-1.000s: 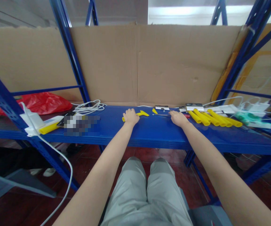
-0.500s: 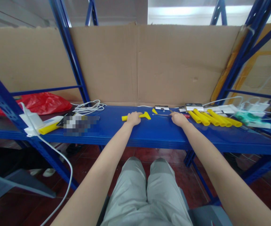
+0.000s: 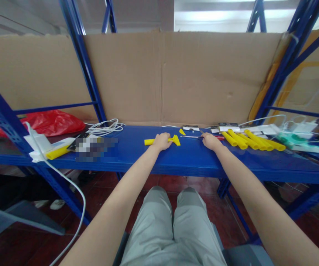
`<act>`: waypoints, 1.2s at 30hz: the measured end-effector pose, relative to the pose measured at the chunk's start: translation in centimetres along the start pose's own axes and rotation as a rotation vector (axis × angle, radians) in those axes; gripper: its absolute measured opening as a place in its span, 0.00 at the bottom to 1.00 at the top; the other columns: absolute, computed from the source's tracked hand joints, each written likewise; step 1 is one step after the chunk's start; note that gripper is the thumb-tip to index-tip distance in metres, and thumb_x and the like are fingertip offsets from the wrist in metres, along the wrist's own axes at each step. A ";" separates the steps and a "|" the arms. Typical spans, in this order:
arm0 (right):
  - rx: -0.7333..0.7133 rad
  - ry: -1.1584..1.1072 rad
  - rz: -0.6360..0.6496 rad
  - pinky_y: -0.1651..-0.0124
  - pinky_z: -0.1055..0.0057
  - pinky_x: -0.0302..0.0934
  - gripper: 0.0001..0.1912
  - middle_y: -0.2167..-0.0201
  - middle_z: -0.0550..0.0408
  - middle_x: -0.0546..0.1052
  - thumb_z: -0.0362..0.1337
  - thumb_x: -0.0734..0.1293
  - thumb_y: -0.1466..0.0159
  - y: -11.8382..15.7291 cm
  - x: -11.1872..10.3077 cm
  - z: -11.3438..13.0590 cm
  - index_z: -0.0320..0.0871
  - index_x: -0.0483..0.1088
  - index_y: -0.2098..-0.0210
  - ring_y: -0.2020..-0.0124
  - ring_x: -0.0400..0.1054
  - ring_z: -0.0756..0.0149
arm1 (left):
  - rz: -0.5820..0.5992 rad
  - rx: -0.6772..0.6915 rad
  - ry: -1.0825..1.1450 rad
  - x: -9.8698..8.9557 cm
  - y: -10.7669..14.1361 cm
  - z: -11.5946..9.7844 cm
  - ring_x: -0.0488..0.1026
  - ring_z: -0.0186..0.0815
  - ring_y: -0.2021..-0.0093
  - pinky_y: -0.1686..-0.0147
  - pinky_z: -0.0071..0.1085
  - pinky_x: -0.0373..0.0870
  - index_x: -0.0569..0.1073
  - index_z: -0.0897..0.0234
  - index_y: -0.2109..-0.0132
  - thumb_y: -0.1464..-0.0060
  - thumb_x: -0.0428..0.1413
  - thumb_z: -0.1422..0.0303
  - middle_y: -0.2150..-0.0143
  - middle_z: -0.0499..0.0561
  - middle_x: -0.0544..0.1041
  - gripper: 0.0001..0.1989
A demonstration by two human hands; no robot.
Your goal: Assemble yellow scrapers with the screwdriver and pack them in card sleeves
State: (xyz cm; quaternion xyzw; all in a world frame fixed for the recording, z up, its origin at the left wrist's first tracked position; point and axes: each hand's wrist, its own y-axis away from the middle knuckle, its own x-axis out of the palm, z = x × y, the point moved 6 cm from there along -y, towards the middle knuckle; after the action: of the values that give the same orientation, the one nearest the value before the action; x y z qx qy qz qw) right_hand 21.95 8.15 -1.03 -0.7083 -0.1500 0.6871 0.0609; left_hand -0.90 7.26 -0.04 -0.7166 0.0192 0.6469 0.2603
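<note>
My left hand is closed around the middle of a yellow scraper on the blue bench. Its round handle end sticks out to the left of my fist, its flared head to the right. Further right, my right hand is closed over a screwdriver. The thin metal shaft points left, and a bit of red handle shows past the hand. A small yellow triangular piece lies between the hands, toward the back. My fingertips are too small to make out in detail.
Several yellow tubes lie right of my right hand, with black-and-white packets behind. White cables, a red plastic bag and a white power adapter are at left. Cardboard stands along the back; blue posts flank the bench.
My left hand has shifted a little to the right on the scraper, and the scraper has moved slightly right. My right hand stays nearly still on the screwdriver.
</note>
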 end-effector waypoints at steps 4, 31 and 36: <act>0.032 -0.032 -0.013 0.44 0.70 0.55 0.22 0.47 0.39 0.71 0.26 0.54 0.39 0.0 0.1 -0.5 0.33 0.68 0.49 0.46 0.64 0.59 | -0.002 0.034 -0.047 -0.1 0.2 -0.6 0.69 0.42 0.47 0.50 0.35 0.65 0.70 0.64 0.48 0.44 0.49 0.68 0.47 0.56 0.73 0.17; 0.263 -0.111 -0.070 0.43 0.56 0.52 0.21 0.48 0.45 0.72 0.30 0.53 0.37 0.5 -1.2 -2.2 0.41 0.69 0.48 0.46 0.65 0.55 | -0.011 0.028 -0.081 -0.3 0.4 -1.2 0.72 0.41 0.51 0.55 0.32 0.69 0.74 0.60 0.49 0.44 0.46 0.71 0.51 0.53 0.76 0.19; 0.385 -0.164 -0.020 0.42 0.47 0.49 0.23 0.45 0.46 0.70 0.33 0.53 0.36 -0.8 -0.8 -3.3 0.46 0.67 0.45 0.43 0.61 0.51 | -0.014 0.019 -0.063 -0.5 0.6 -1.3 0.71 0.39 0.50 0.51 0.31 0.67 0.73 0.59 0.47 0.44 0.47 0.71 0.50 0.52 0.75 0.19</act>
State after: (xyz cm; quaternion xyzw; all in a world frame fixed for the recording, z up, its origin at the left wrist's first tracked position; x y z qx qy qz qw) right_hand 25.15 9.05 0.17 -0.6235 -0.0275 0.7579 0.1897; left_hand -0.01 6.13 0.27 -0.6934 0.0124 0.6671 0.2720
